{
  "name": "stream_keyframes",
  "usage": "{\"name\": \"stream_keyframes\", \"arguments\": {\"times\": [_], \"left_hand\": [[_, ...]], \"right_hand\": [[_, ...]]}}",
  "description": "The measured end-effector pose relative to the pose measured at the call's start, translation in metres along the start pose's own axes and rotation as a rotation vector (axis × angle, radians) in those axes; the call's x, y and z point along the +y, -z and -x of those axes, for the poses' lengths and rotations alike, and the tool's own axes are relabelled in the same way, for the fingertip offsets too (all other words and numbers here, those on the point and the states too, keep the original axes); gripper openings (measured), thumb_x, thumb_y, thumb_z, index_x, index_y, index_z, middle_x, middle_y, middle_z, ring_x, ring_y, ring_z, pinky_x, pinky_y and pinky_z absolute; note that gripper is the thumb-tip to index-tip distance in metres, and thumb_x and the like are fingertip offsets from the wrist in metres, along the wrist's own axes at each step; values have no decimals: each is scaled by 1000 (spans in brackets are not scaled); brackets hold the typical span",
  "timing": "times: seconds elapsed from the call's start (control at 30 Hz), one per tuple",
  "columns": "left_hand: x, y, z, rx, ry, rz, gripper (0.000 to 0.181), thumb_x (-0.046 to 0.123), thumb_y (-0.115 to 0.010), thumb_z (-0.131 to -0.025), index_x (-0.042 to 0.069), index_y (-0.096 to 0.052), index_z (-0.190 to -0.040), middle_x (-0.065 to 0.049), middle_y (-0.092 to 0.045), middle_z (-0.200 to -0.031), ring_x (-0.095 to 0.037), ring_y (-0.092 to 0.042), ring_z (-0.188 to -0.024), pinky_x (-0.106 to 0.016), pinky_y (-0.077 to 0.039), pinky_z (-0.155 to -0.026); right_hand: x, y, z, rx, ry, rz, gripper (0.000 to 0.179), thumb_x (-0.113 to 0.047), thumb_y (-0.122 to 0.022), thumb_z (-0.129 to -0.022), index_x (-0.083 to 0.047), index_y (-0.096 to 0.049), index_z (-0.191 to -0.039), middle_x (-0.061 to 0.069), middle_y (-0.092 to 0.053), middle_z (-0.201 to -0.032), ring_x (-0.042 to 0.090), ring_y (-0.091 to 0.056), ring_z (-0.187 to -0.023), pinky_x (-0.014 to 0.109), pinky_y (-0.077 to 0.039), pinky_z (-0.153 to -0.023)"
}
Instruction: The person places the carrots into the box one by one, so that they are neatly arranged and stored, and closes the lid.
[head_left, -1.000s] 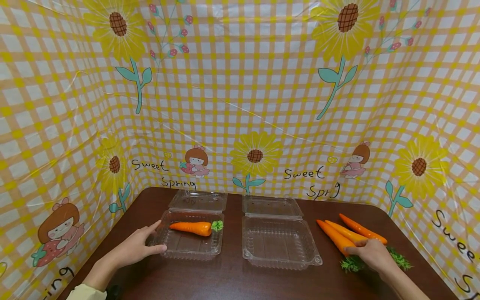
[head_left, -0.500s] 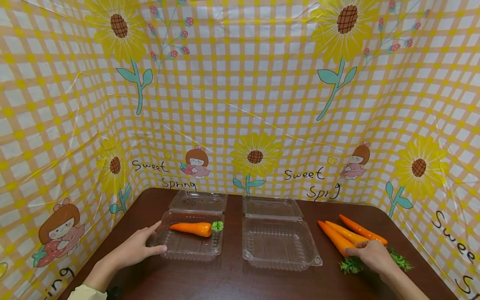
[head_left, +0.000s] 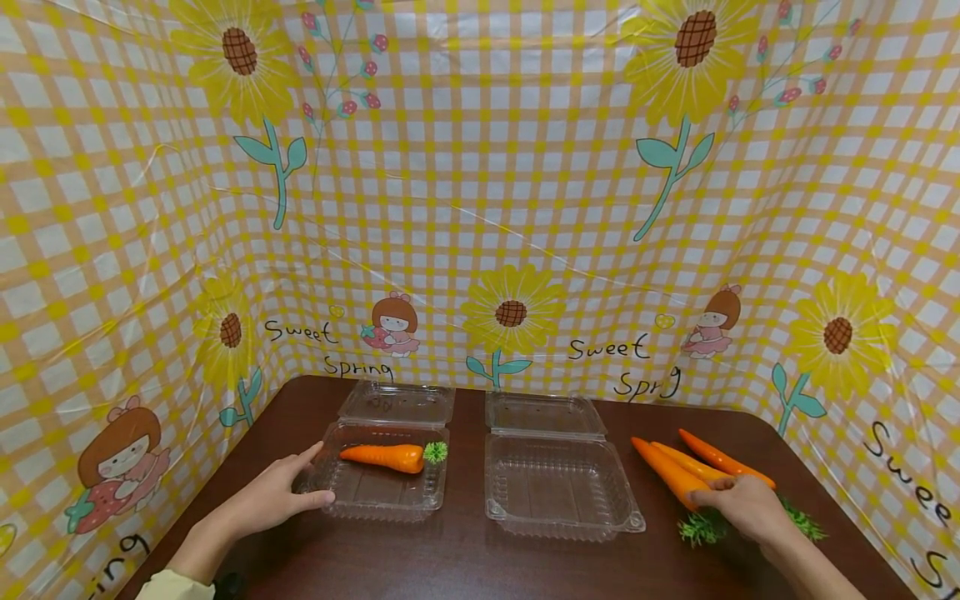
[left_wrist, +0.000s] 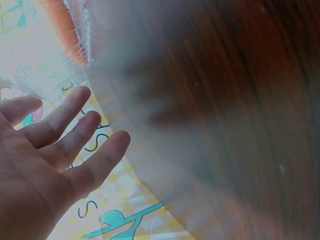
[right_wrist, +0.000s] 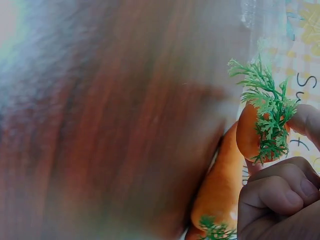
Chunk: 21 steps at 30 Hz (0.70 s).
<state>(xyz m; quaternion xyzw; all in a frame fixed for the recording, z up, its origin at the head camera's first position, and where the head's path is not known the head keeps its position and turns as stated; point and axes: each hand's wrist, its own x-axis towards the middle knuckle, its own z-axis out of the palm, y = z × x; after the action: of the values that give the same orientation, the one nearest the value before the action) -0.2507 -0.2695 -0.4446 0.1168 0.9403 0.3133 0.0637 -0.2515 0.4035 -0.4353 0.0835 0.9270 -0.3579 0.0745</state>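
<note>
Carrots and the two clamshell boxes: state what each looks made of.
Carrots: probably plastic, smooth and evenly orange with a slight sheen; the stiff, bright green tops look moulded. Clamshell boxes: thin clear glossy plastic, since the dark table shows through them and the ribbed walls catch highlights.

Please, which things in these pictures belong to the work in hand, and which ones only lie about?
In the work:
- right hand gripping an orange plastic carrot
- left hand touching the clear plastic box holding one carrot
- empty clear plastic box
- two more orange carrots

Only lying about:
- brown wooden table
- yellow checked sunflower backdrop
</note>
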Motion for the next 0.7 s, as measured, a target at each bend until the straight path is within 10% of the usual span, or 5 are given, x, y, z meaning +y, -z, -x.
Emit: {"name": "stream_keyframes", "arguments": {"times": [0.07,0.3,0.7], "left_hand": [[-1,0,0,2,-1,-2,92,49,-72,-91,1,-29,-158,-21,-60,-133,-43,-52,-127,-62,-44,-98],[-1,0,0,2,6,-5,93,50,-72,-90,2,-30,-158,-21,-60,-133,-43,-52,-128,-63,-44,-99],[-2,-1,-1,2,1,-8,93,49,-72,-90,3,-29,-158,-21,-59,-134,-43,-51,-129,-63,-44,-98]], "right_hand": [[-2,3,1,-1,2,23,76,-46,-76,-87,16,-60,-127,40,-52,-132,43,-56,-110,39,-50,-80],[-19,10,4,2,28,-2,70,-44,-75,-88,15,-62,-124,39,-55,-131,34,-58,-92,32,-45,-69],[-53,21,9,-9,79,16,76,-53,-72,-89,11,-61,-129,37,-48,-141,48,-52,-117,48,-49,-86]]}}
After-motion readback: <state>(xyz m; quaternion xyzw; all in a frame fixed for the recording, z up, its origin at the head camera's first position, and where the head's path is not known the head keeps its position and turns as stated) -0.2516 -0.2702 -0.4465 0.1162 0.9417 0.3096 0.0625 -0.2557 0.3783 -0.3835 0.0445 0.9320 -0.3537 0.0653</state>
